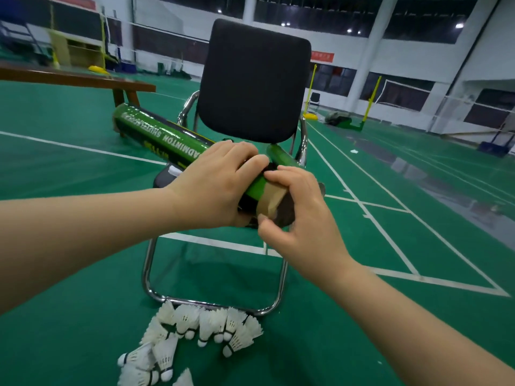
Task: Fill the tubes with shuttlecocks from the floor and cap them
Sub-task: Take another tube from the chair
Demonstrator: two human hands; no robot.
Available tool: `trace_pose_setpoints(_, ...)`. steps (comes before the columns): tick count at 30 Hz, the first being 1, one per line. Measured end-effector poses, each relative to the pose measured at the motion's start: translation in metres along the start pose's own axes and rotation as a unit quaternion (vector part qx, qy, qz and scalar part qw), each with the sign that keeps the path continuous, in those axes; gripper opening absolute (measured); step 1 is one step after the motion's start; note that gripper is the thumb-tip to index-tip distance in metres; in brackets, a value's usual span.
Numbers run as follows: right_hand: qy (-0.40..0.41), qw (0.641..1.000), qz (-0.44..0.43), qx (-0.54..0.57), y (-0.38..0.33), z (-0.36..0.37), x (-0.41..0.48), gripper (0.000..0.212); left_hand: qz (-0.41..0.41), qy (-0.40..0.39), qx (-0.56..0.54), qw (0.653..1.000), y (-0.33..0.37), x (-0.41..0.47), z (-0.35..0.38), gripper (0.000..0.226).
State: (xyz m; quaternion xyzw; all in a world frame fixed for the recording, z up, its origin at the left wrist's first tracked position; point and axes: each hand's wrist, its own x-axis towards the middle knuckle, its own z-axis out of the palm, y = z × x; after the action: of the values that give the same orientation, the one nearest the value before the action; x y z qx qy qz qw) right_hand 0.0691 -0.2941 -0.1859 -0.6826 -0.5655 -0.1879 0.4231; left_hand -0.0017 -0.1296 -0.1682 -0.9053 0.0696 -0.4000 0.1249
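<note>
While the green tube hangs above the chair, the left hand clamps its body to steady it, the right hand curls round the dark cap at its near end, and shuttlecocks lie heaped on the floor below.

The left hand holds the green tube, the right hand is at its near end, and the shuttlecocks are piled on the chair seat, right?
Not the seat: the head view shows the shuttlecocks on the floor by the chair. The left hand does hold the green tube, the right hand at its near end.
</note>
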Motion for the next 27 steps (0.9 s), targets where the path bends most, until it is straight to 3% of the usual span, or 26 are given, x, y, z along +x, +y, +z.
trace_pose_setpoints(6,-0.045,0.995,0.006,0.09,-0.01,0.034,-0.033,0.05,-0.048,-0.109,0.03,0.992,0.015,-0.057,-0.019,0.07)
trace_pose_setpoints(13,-0.153,0.972,0.096,0.152,-0.018,0.108,-0.103,0.053,-0.108,-0.253,-0.014,0.961,0.032,-0.16,0.007,0.071)
trace_pose_setpoints(18,-0.181,0.956,0.143,0.182,-0.009,0.156,-0.123,0.051,-0.131,-0.298,-0.054,0.944,0.023,-0.207,0.031,0.064)
trace_pose_setpoints(27,-0.3,0.902,0.226,0.214,0.019,0.237,-0.141,0.049,-0.18,-0.376,-0.09,0.905,-0.001,-0.281,0.09,0.064)
